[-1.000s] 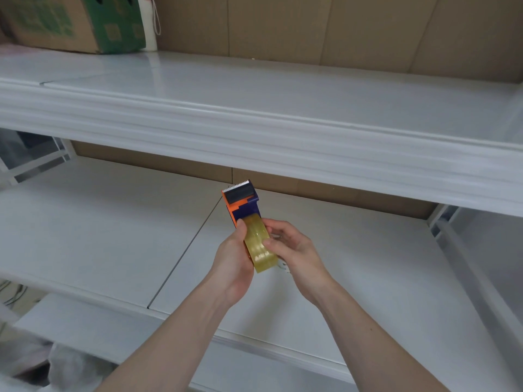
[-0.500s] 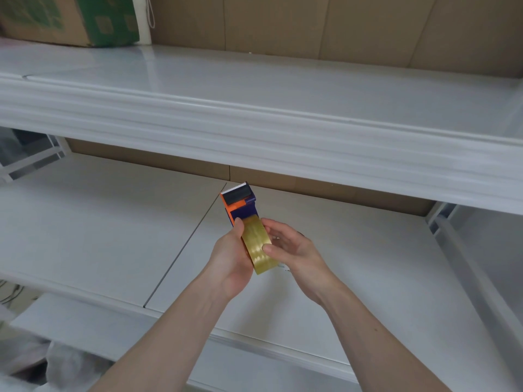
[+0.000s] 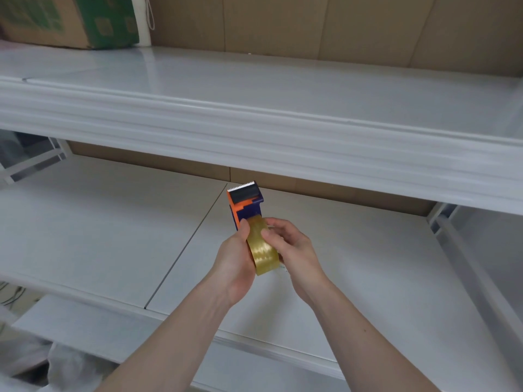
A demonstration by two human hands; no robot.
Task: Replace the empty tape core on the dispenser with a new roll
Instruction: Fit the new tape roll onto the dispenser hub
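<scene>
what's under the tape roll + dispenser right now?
Below the tape roll and dispenser, held in the air by both hands, lies bare white shelf. The roll's core and the dispenser's hub are hidden by the hands.

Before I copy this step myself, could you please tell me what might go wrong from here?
The serrated metal blade at the top of the orange and blue plastic dispenser is bare, so a slipping finger could get nicked. Both the left hand and right hand hold the glossy yellowish tape roll above the white shelf; it could drop.

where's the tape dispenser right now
In the head view, centre frame: the tape dispenser is held up above the lower shelf between both hands, serrated blade pointing away, new tape roll on it.
</scene>
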